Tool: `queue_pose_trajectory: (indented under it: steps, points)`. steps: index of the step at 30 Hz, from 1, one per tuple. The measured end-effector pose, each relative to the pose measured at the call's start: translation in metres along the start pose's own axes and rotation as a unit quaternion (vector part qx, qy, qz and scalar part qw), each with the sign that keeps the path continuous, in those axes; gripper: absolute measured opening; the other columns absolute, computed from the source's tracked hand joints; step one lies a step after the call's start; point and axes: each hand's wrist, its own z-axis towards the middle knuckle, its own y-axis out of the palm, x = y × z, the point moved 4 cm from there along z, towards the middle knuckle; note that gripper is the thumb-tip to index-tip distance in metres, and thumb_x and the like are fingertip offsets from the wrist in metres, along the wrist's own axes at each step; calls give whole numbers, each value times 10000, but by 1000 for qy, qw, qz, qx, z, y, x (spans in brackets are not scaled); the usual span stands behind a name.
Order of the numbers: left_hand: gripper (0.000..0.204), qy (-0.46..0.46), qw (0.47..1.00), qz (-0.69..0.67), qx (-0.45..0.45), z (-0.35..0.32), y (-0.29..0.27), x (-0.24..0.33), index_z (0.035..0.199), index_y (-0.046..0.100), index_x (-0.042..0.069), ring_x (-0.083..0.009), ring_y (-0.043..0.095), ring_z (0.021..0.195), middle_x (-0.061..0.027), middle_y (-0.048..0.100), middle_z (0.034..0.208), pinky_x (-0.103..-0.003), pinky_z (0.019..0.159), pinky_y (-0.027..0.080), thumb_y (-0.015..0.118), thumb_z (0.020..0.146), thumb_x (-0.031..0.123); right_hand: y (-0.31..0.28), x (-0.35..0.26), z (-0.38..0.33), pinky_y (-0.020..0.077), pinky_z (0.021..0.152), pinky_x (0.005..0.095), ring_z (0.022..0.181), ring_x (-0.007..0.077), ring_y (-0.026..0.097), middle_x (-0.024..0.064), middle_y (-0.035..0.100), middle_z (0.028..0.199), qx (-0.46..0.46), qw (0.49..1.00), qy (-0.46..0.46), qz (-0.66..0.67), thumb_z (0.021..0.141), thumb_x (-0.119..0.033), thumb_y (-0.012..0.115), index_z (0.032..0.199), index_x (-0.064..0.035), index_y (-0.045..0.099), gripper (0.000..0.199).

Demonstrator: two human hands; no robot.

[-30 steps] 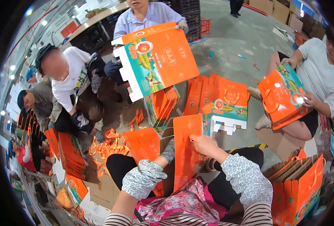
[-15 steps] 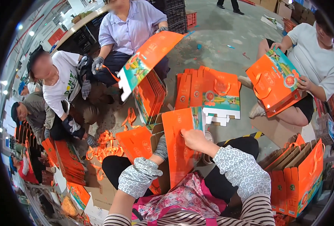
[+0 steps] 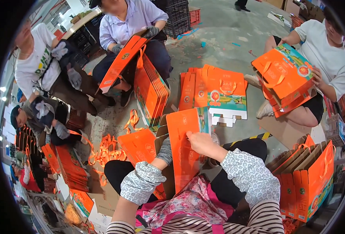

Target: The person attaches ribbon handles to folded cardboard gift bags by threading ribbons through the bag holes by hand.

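An orange gift carton (image 3: 183, 144) with a teal scenic edge stands open between my knees. My left hand (image 3: 165, 151), in a grey knitted glove, reaches inside it behind the front panel, and its fingers are hidden. On the outside of that panel is my bare right hand (image 3: 201, 143), its thumb and fingers pinched close against the orange surface. Whatever lies between those fingertips is too small to make out. Another orange panel (image 3: 139, 146) leans out to the left of my left wrist.
Orange ribbons (image 3: 108, 150) lie heaped on the floor at left. Folded cartons (image 3: 151, 91) stand ahead, flat ones (image 3: 227, 91) lie beyond my carton, and cartons with handles (image 3: 310, 179) stand at right. Co-workers sit or stoop around; one at right holds a carton (image 3: 283, 74).
My hands stay nearly in place. The co-worker in lilac has swung a carton lower and turned it. The one in white at left has straightened, with a ribbon raised from the pile.
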Motion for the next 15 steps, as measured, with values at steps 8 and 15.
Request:
queue_pose_trajectory:
  steps: [8, 15]
  points:
    - [216, -23, 997, -72, 26, -2, 0, 16, 1042, 564, 3, -191, 569, 848, -107, 610, 963, -316, 735, 462, 441, 882, 79, 3, 2, 2, 455, 607, 471, 704, 384, 581, 196, 589, 726, -24, 1000, -5, 0, 746, -29, 474, 893, 0, 478, 150]
    - [193, 6, 999, 12, 46, 5, -18, 1, 978, 591, 6, -248, 581, 812, -130, 622, 912, -340, 703, 463, 478, 864, 113, 11, 1, 6, 451, 620, 465, 740, 385, 576, 207, 584, 777, -32, 999, -27, 19, 714, 11, 508, 901, 6, 469, 192]
